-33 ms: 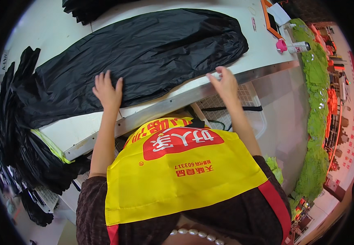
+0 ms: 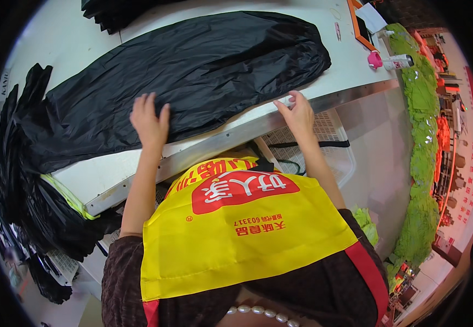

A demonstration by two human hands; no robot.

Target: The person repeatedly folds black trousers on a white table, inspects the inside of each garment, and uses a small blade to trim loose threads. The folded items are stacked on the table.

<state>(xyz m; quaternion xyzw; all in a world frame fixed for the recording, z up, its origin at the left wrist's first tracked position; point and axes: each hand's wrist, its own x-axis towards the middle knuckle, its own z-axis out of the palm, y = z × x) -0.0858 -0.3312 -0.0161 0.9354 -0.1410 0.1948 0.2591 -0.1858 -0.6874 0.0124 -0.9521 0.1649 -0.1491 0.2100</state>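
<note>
A long piece of shiny, wrinkled black fabric (image 2: 204,65) lies flat across the white table (image 2: 108,177). My left hand (image 2: 150,124) rests palm down on its near edge, fingers extended and thumb apart. Farther right, my right hand (image 2: 298,115) hovers at the table's metal-trimmed front edge, beside the fabric's near right side. Its thumb and forefinger are apart, and I see nothing held between them; the other fingers are partly hidden. The fabric's left end runs into a bunched black heap (image 2: 56,218) that hangs over the table's left side.
More black fabric (image 2: 108,13) is piled at the far edge. At the far right are an orange-framed tray (image 2: 359,27), a pink object (image 2: 375,60) and a spray can (image 2: 397,61). Below the table edge stands a white plastic basket (image 2: 329,136). Green fabric (image 2: 419,136) heaps along the right.
My left hand has slid slightly to the right along the fabric's near edge. My right hand has shifted a little to the left. The fabric looks unchanged.
</note>
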